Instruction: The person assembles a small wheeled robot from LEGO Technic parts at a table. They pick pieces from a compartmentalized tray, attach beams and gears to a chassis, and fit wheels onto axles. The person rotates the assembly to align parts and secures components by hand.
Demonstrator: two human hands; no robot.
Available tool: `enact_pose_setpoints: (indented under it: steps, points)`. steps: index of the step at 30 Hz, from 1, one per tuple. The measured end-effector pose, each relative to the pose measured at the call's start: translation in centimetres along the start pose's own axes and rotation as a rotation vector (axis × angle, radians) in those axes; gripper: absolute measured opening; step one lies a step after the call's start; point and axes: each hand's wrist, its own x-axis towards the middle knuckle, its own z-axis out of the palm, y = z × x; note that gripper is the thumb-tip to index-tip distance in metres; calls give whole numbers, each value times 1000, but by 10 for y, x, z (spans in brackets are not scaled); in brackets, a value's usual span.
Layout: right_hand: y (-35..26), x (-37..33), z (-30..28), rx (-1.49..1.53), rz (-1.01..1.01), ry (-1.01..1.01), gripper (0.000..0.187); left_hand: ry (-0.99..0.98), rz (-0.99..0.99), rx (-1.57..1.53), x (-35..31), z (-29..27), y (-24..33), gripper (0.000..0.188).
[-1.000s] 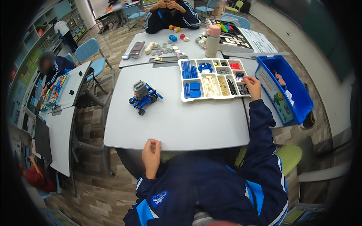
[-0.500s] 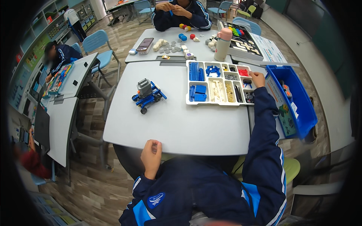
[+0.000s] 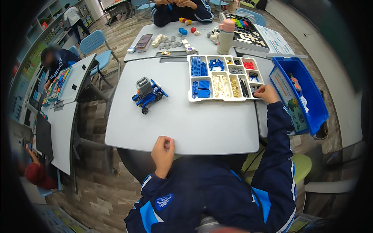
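Note:
My right hand [image 3: 267, 94] reaches over the lower right corner of a white sorting tray [image 3: 223, 99]. Its fingertips are drawn together in a compartment of small dark pieces, and what they pinch is hidden. Other compartments hold blue beams [image 3: 196, 66], red pieces [image 3: 248, 65], cream pieces [image 3: 220, 85] and black rods [image 3: 244, 88]. My left hand [image 3: 163, 154] rests at the table's front edge with fingers curled; whatever is inside, if anything, does not show. On the table's left half stands a small wheeled model [image 3: 145, 95] of blue beams with a grey block on top.
Right of the tray is a blue bin [image 3: 312, 105] with loose items inside. A pink-lidded bottle [image 3: 225, 39] stands behind the tray. Beyond are a phone [image 3: 143, 42], scattered grey and white pieces, a box of parts [image 3: 248, 39] and another person's hands [image 3: 180, 3].
My right hand has moved nearer along the tray's right side, from beside the red pieces to the corner compartment. My left hand has shifted slightly right, still curled.

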Motion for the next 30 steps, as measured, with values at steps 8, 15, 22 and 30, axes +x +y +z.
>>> enact_pose_setpoints:
  steps: [8,15,22,30]
  points:
    - [26,0,20,117,-89,401,30,-25,-48,-96,-7,1,-5,13]
    - [-118,-94,87,556,-335,229,10,-515,-263,-892,-4,37,14,29]
    - [-233,-175,106,557,-540,-265,7,-765,-408,-1248,0,60,9,40]
    - [-187,-138,91,1427,142,-635,34,-600,-563,-1260,-11,54,10,22]
